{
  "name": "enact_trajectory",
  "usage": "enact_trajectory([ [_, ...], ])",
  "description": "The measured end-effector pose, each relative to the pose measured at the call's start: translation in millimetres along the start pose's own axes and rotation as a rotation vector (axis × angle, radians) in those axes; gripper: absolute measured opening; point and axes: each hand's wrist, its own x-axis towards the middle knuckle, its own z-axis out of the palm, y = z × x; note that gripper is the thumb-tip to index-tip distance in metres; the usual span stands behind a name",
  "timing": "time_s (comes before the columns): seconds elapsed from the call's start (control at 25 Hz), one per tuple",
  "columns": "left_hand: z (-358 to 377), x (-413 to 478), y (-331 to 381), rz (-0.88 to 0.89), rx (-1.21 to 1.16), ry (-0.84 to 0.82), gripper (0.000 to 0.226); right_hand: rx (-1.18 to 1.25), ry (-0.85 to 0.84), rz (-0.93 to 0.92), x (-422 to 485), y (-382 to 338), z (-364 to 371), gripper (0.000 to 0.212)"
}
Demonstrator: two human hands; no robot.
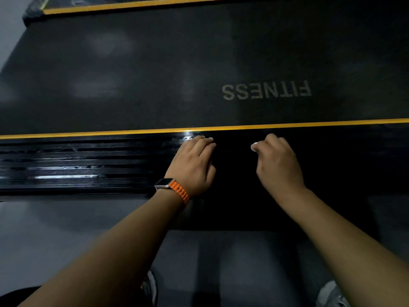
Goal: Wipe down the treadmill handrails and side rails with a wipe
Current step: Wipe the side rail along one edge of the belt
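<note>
The left hand (192,165) is lying on the near side rail (88,165), fingers pressed together and reaching to the rail's far edge. It is wearing a watch (163,183) on an orange strap. The right hand (278,165) is hovering or resting on the same rail just beside it, apart from it, with its fingers curled under. A speck of white is showing at its fingertips, but I cannot tell whether that is a pinched corner of the wipe or only fingernails. No wipe is plainly showing anywhere. The stretch of rail under and between the hands is looking flat and very dark, and whether that is cloth or shadow cannot be told.

Along the rail to the left of the hands, the ribbed surface is gleaming with streaks, which suggests it is damp and already wiped. To the right of the hands the rail is sitting dull and dark, so that part is likely waiting.

Beyond the rail's yellow stripe (88,135), the belt (155,74) is showing the word FITNESS. Past the belt, the far rail (33,15) is looking unattended. No handrails are in view, so their state cannot be judged. On the near side of the rail, two shoes (151,286) are standing on the grey floor (44,229).
</note>
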Motion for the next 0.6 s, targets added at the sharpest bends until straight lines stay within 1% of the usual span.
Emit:
enact_trajectory([
  [0.12,1,-1,-1,-0.001,-0.004,-0.005,0.060,-0.026,0.011,-0.091,-10,1,1,0.033],
  [0.16,1,-1,0,0.000,-0.007,-0.007,0.060,-0.015,0.025,-0.071,-12,2,1,0.032],
  [0.24,1,-1,-1,-0.003,-0.004,-0.012,0.060,0.010,0.067,0.030,-14,1,1,0.028],
  [0.28,1,0,-2,-0.005,-0.001,-0.012,0.060,0.006,0.074,0.032,-15,-2,1,0.029],
  [0.36,2,0,-1,-0.005,-0.003,-0.009,0.060,-0.038,0.047,-0.045,-19,-6,3,0.031],
  [0.4,2,0,-1,-0.006,-0.005,-0.008,0.059,-0.034,0.043,-0.046,-21,-5,3,0.031],
  [0.48,3,0,-1,-0.006,-0.005,-0.007,0.059,0.006,0.076,0.049,-22,-3,1,0.028],
  [0.52,3,0,-2,-0.005,-0.005,-0.007,0.058,0.016,0.088,0.061,-23,-4,1,0.028],
  [0.6,4,0,-3,-0.006,-0.005,-0.013,0.058,-0.018,0.070,-0.033,-28,-8,4,0.030],
])
